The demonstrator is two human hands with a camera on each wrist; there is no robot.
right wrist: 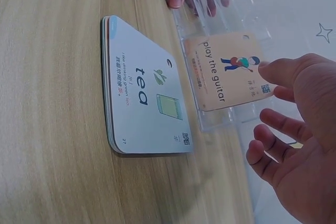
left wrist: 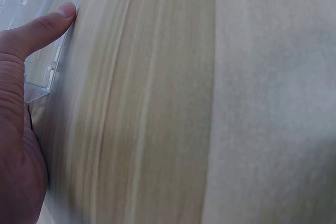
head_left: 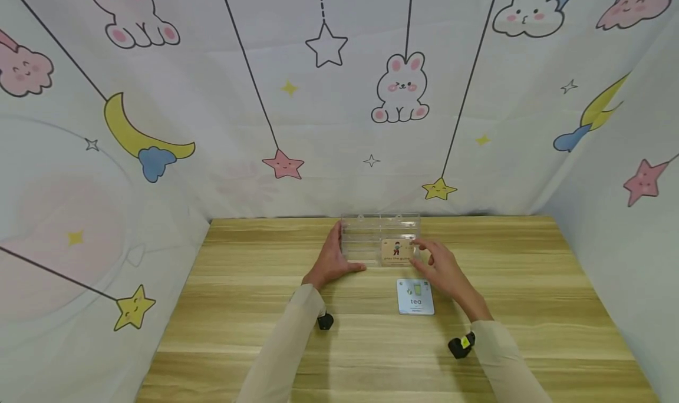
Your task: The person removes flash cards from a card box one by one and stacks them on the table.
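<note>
A clear plastic card rack [head_left: 361,245] with stepped tiers stands at the table's back edge. My left hand [head_left: 332,260] grips its left end, thumb along the front edge and fingers behind the side. A tan card reading "play the guitar" [right wrist: 231,72] leans in the rack's lower right part. At that card's edge is my right hand [head_left: 444,268], a fingertip overlapping the card in the right wrist view, the other fingers loosely bent and apart. In front of the rack lies a stack of cards [right wrist: 147,90], its top one pale blue and reading "tea".
The wood-grain table [head_left: 239,320] carries the rack and the stack. Right behind the rack rises a white cloth backdrop [head_left: 339,126] printed with stars, rabbits and clouds, which also closes off both sides. A black wrist camera [head_left: 460,347] sits on each forearm.
</note>
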